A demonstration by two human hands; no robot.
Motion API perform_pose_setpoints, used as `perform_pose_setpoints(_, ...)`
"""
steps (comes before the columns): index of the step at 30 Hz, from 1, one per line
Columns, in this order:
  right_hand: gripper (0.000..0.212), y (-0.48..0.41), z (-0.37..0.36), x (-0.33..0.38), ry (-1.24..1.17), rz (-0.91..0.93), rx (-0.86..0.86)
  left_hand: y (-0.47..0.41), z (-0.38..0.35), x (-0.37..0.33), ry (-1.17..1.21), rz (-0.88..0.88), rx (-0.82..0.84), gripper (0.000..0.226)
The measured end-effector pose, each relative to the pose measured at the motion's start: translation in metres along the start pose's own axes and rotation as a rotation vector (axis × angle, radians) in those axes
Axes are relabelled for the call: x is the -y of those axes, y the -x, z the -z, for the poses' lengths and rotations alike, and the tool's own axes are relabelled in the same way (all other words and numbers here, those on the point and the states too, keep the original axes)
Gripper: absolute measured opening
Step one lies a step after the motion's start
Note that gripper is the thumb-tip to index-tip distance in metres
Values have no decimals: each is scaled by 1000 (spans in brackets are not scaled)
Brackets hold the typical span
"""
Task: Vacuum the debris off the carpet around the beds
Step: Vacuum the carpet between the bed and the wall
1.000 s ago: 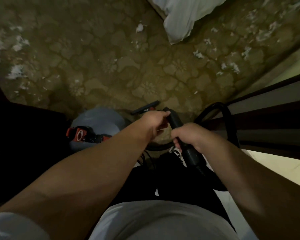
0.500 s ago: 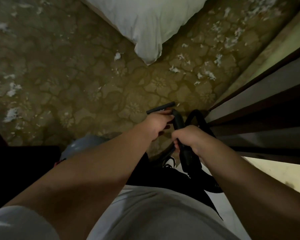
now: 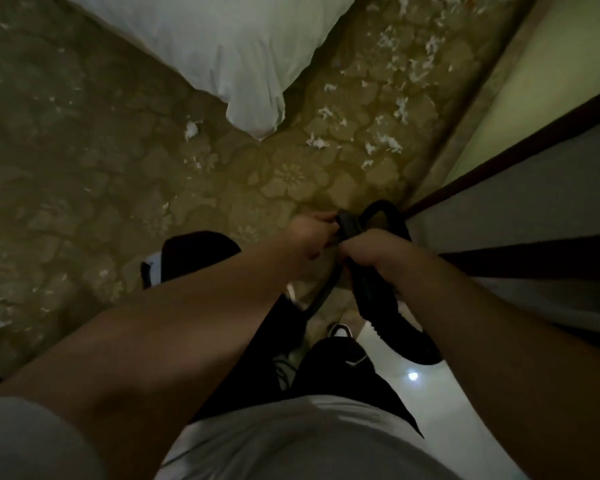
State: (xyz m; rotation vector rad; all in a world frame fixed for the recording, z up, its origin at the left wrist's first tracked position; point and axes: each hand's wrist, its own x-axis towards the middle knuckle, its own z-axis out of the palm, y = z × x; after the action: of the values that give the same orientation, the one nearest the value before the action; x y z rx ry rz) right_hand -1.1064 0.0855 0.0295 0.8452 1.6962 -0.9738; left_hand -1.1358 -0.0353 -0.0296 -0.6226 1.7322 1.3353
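Carpet, olive-brown with a raised floral pattern (image 3: 84,174), fills most of the head view and carries the mess. It runs along both sides of the bed corner and down a narrow strip by the wall. The white, soft-cornered duvet of a bed (image 3: 229,46) hangs over it from the top, its tip reaching almost to the floor. That overhang probably explains why scraps have collected close around the corner. On the right, a pale wall panel with dark wooden trim (image 3: 534,202) squeezes the passage, so the person stands partly on the glossy white tile floor (image 3: 430,393).

The black plastic vacuum handle with its looping hose (image 3: 371,289) is held low in front of the body, pointing toward that strip. The nozzle end is hidden behind the hands.

The right hand (image 3: 371,251) is wrapped firmly round the handle from above, likely to take the weight. The left hand (image 3: 312,233) has its fingers curled onto the front end of the tube, probably to steer it.

The white, torn, fluffy debris scraps (image 3: 388,143) lie thickest between bed and wall, well ahead of the hands. One white tuft (image 3: 190,129) sits just beside the duvet tip, and more flecks are at the far left edge. None of these looks cleared, so the vacuuming of this stretch seems yet to start.
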Motion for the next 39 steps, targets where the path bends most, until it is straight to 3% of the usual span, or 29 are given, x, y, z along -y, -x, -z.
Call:
perform_pose_setpoints(5, 22, -16, 30, 53, 57, -61, -64, -62, 40, -60, -117, 29, 143, 12)
perform_pose_setpoints(10, 21, -24, 39, 121, 43, -127, -123, -110, 72, -131, -302, 13, 342, 17)
perform_pose_setpoints(16, 18, -13, 19, 180, 55, -211, -54, -122, 122, -172, -516, 44, 470, 24)
perform_pose_setpoints(23, 21, -35, -15, 219, -85, -225, 88, -145, 156, -165, -494, 166, 372, 29)
perform_pose_setpoints(27, 20, -42, -26, 210, 6, -144, -14, -152, 159, -156, -507, 229, 379, 27)
perform_pose_setpoints(32, 16, -41, 5, 190, 111, -188, 93, -149, 133, -147, -462, 189, 388, 25)
perform_pose_setpoints(36, 12, -39, 20, 180, 113, -158, 56, -137, 120, -154, -457, 178, 355, 23)
perform_pose_setpoints(39, 24, -39, 29, 188, 186, -160, 81, -134, 122, -160, -432, 200, 356, 25)
